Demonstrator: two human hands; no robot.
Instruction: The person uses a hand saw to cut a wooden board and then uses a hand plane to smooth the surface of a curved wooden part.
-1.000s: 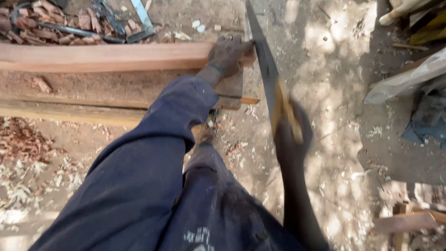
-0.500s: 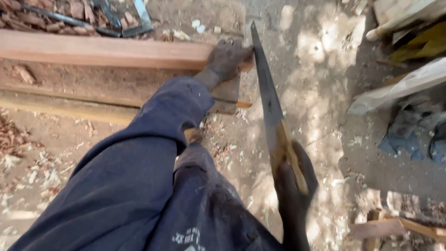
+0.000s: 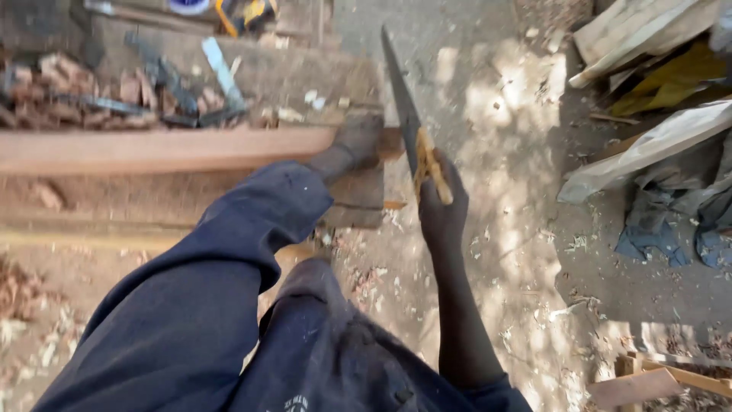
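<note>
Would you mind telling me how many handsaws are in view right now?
1. The handsaw is gripped by its wooden handle in the right hand, blade pointing away beside the end of the long plank. Others may hide among the scrap pile.

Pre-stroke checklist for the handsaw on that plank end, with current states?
1. Right hand gripped on the wooden handle of the handsaw: ok.
2. Left hand pressing down on the reddish plank near its end: ok.
3. Left hand beside the blade, not under it: ok, though close.
4. Blade seated in a cut at the plank end: cannot tell, the contact point is hidden.
5. Plank resting steady on the wooden block below: cannot tell.
6. Ground under the stroke free of big obstacles: ok, only shavings show.
</note>
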